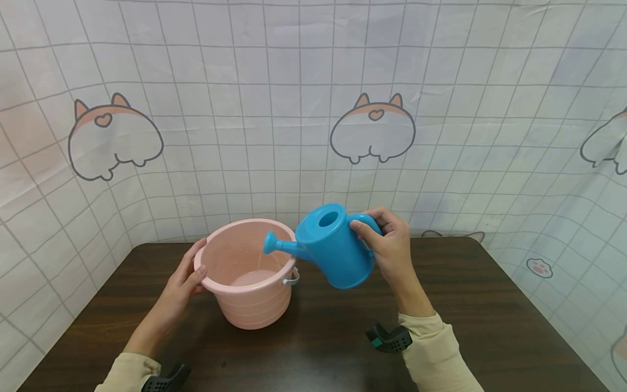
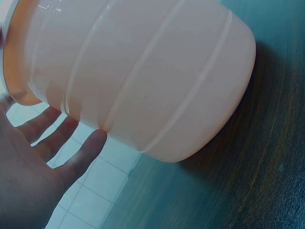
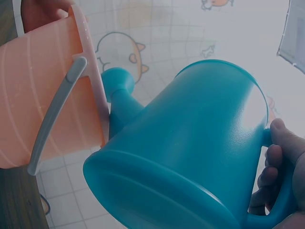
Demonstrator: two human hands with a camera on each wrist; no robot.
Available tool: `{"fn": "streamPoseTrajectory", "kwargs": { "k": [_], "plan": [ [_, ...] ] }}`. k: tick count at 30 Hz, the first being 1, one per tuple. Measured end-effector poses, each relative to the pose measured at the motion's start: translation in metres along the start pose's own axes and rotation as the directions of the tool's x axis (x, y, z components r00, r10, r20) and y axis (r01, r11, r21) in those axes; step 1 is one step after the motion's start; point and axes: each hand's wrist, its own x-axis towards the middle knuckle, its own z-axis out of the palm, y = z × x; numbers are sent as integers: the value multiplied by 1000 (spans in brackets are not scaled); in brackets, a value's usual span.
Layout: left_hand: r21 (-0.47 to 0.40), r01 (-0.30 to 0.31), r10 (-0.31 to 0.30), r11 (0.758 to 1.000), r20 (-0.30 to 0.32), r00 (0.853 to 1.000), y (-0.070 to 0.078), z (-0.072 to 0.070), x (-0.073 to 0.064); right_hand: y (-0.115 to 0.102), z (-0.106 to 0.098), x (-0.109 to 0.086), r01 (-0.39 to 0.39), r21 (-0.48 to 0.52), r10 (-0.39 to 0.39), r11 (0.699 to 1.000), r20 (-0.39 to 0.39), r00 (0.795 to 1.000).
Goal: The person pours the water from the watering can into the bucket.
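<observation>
A pink bucket (image 1: 252, 305) stands on the dark table with its mouth up. My left hand (image 1: 178, 288) holds it by the left of the rim, thumb over the edge; in the left wrist view, fingers (image 2: 86, 152) of that hand touch the ribbed outer wall. My right hand (image 1: 389, 245) grips the handle of a blue watering can (image 1: 338, 250), raised and tilted left. Its spout head (image 1: 271, 243) reaches over the bucket's right rim, above the opening. Faint thin streaks show inside the bucket below the spout.
The bucket's pale bail handle (image 3: 55, 114) hangs at its right side. Under it lies a dark wood-grain table (image 1: 333, 337). Behind and at both sides hangs a white grid-patterned cloth (image 1: 274, 136) with cartoon animal prints.
</observation>
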Motion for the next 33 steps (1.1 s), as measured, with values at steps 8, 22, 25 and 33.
{"fn": "streamPoseTrajectory", "kwargs": {
  "k": [8, 22, 25, 33],
  "plan": [
    [5, -2, 2, 1000, -3, 1000, -2, -1, 1, 1, 0, 0, 4, 6, -4, 1000, 3, 1000],
    [6, -9, 9, 1000, 1, 1000, -3, -1, 1, 0, 0, 0, 13, 8, -13, 1000, 5, 1000],
    [12, -8, 8, 1000, 2, 1000, -2, -1, 1, 1, 0, 0, 11, 7, -11, 1000, 4, 1000],
    [15, 2, -2, 1000, 3, 1000, -1, 0, 0, 1, 0, 0, -8, -1, 8, 1000, 0, 1000]
  ]
}}
